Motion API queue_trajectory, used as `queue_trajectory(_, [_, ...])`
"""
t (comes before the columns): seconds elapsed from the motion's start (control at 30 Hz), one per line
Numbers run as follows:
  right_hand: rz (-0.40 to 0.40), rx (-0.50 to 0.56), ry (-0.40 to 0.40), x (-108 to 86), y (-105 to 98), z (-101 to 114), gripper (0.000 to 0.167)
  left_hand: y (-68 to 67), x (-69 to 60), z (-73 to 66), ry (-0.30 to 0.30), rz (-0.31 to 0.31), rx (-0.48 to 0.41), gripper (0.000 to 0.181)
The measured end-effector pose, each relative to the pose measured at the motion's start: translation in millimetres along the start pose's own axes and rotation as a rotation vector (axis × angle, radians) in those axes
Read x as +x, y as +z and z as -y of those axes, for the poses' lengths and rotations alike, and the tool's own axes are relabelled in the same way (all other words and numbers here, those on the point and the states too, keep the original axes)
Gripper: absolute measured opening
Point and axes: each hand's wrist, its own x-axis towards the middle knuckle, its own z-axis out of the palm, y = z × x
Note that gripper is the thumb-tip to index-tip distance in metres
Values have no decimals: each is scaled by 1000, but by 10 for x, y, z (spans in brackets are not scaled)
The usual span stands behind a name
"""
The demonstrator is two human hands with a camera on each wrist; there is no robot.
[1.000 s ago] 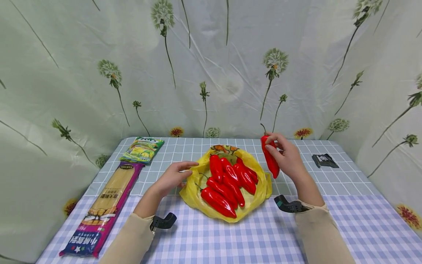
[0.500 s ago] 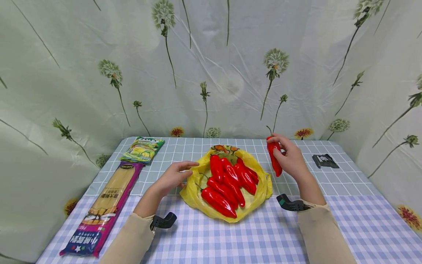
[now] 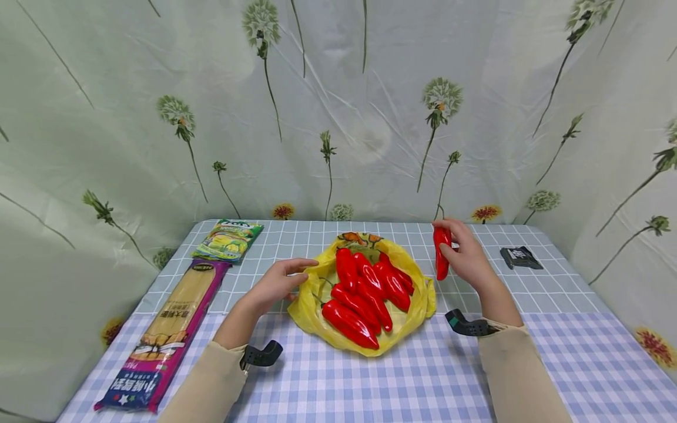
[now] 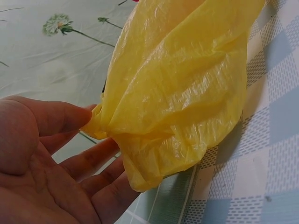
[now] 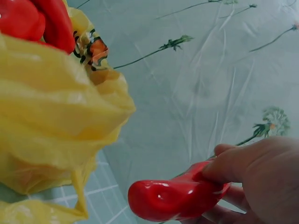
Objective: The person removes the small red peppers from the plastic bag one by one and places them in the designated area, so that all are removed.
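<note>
A yellow plastic bag (image 3: 421, 302) stands open in the middle of the table, with several glossy red chili peppers (image 3: 351, 324) lying inside. My left hand (image 3: 277, 286) is at the bag's left rim. In the left wrist view its thumb and fingers pinch a fold of the bag (image 4: 177, 88). To the right of the bag, my right hand (image 3: 466, 254) holds one red chili pepper (image 3: 441, 258) above the table, stem up. The right wrist view shows that pepper's rounded tip (image 5: 161, 200) pointing out from between thumb and fingers.
On the left lie a long purple-edged pack of pasta (image 3: 174, 317) and a green and yellow snack packet (image 3: 228, 239). A small black packet (image 3: 520, 257) lies at the far right. The checked tablecloth (image 3: 381, 388) covers the near part, with a floral curtain (image 3: 370, 117) behind.
My right hand has moved slightly right, away from the bag, with the chili pepper in it, and the pepper has turned more upright. The left hand and bag have stayed put.
</note>
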Motion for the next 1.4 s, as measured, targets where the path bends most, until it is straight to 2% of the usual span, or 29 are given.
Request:
queue_trajectory(0.17, [9,14,50,22,14,-79,52,1,2,-5,-9,-3,-4,36])
queue_trajectory(0.33, [12,-27,96,38,33,-191,48,-1,-2,-8,-1,2,4,36])
queue_trajectory(0.63, [20,-51,264,56,77,-364,41,10,-4,-16,-8,-5,5,36])
queue_trajectory(0.9, [33,-100,292,60,111,-487,40,13,-5,-13,-12,-8,4,35])
queue_trajectory(1.17, [9,-146,263,36,136,-555,39,20,9,1,-12,-6,-1,36])
queue_trajectory(1.4, [41,-129,330,40,171,-529,43,21,10,-2,-14,-7,0,36])
